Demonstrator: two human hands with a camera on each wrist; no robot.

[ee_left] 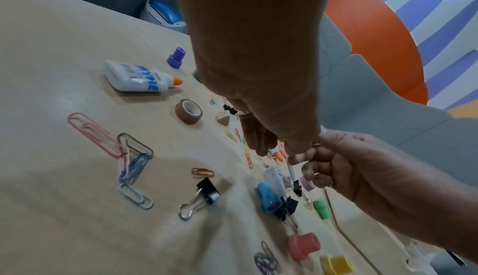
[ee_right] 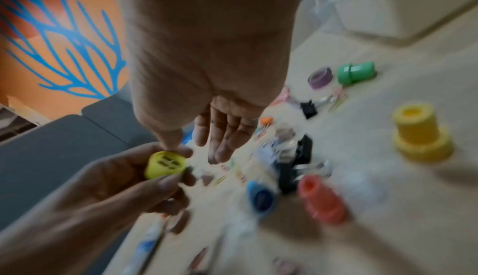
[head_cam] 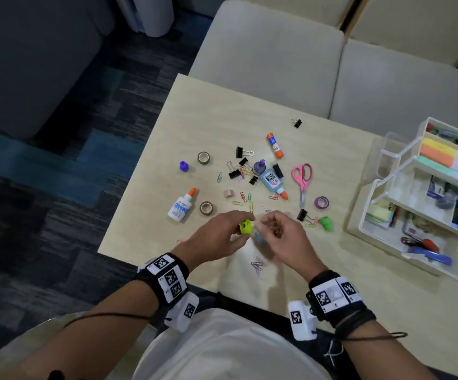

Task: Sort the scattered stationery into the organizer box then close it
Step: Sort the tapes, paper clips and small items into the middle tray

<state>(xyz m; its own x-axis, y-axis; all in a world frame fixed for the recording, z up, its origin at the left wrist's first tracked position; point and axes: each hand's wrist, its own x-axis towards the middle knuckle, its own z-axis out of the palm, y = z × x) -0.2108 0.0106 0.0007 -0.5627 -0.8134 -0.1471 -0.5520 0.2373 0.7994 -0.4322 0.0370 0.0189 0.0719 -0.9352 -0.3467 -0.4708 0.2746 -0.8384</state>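
Note:
My left hand (head_cam: 243, 224) grips a small yellow-green stamp (head_cam: 245, 226) between thumb and fingers just above the table; the right wrist view shows its slotted face (ee_right: 165, 164). My right hand (head_cam: 266, 225) hovers right beside it with relaxed fingers, the thumb tip close to the stamp's top, nothing held. The open white tiered organizer box (head_cam: 378, 239) stands at the right, its trays holding pens, markers and sticky notes. Under my hands lie a blue stamp (ee_left: 269, 197), a pink stamp (ee_left: 304, 245) and a yellow one (ee_right: 420, 134).
Scattered on the wooden table (head_cam: 195, 119): a white glue bottle (head_cam: 181, 205), blue glue bottle (head_cam: 270, 181), glue stick (head_cam: 275, 145), pink scissors (head_cam: 302, 179), tape rolls (head_cam: 206, 207), green stamp (head_cam: 326, 223), purple stamp (head_cam: 184, 166), binder clips (head_cam: 296, 122) and paper clips (head_cam: 256, 266). A sofa lies beyond.

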